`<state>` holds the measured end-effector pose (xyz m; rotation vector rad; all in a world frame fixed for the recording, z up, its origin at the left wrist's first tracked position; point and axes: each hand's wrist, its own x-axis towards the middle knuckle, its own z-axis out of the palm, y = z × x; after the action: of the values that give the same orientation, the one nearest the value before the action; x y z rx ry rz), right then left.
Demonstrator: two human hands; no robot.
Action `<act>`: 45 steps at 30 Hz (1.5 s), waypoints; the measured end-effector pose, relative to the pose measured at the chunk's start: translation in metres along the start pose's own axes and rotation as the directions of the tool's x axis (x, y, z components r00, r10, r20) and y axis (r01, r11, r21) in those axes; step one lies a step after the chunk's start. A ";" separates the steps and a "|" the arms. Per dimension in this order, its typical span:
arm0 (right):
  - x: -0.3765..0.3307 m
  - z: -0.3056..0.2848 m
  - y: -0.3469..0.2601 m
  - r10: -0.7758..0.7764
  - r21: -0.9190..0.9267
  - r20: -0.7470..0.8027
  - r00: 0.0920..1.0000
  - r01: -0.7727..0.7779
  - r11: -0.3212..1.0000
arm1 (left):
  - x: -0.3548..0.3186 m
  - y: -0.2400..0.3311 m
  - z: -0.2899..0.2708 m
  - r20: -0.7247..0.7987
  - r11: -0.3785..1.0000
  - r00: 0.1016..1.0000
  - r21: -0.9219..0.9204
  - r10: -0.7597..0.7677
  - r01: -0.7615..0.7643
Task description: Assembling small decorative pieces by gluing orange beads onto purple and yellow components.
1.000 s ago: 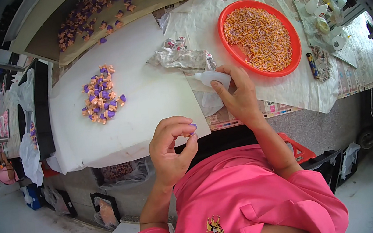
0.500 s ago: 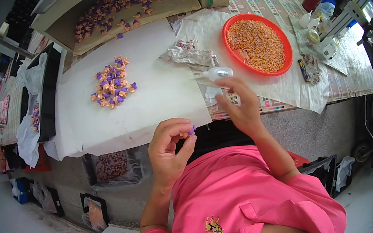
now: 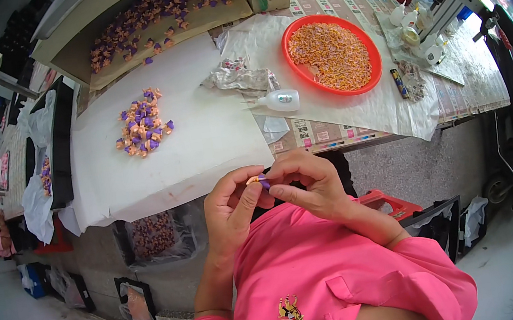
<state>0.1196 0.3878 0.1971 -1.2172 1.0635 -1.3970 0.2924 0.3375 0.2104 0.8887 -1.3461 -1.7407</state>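
My left hand (image 3: pixel 229 207) and my right hand (image 3: pixel 303 181) meet in front of my chest, just off the table's near edge. Between their fingertips sits one small orange and purple piece (image 3: pixel 258 180), pinched from both sides. A small white squeeze bottle (image 3: pixel 280 100) lies on its side on the table beyond the hands, untouched. Farther left on the white sheet (image 3: pixel 203 147) lies a pile of several orange and purple pieces (image 3: pixel 143 123). A round red tray (image 3: pixel 332 54) full of small orange bits stands at the right.
A crumpled clear bag (image 3: pixel 238 77) lies beside the red tray. A long tan trough (image 3: pixel 147 19) at the back holds many more orange and purple pieces. Small bottles and tools (image 3: pixel 416 35) crowd the far right. Bags and boxes (image 3: pixel 150 239) sit under the table.
My right hand let go of the white bottle, which now lies on the table, and came back to join my left hand on the small piece. The camera view shifted.
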 end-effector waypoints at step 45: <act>0.441 0.009 0.125 0.074 -0.382 0.006 0.997 -0.067 0.922 | 0.437 0.019 -0.365 -0.124 0.070 0.894 0.992 0.431 0.104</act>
<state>0.1271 -0.0674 0.1424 -1.4501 1.3974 -1.1496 0.4026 -0.2144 0.1202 1.5824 -2.1990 -0.0349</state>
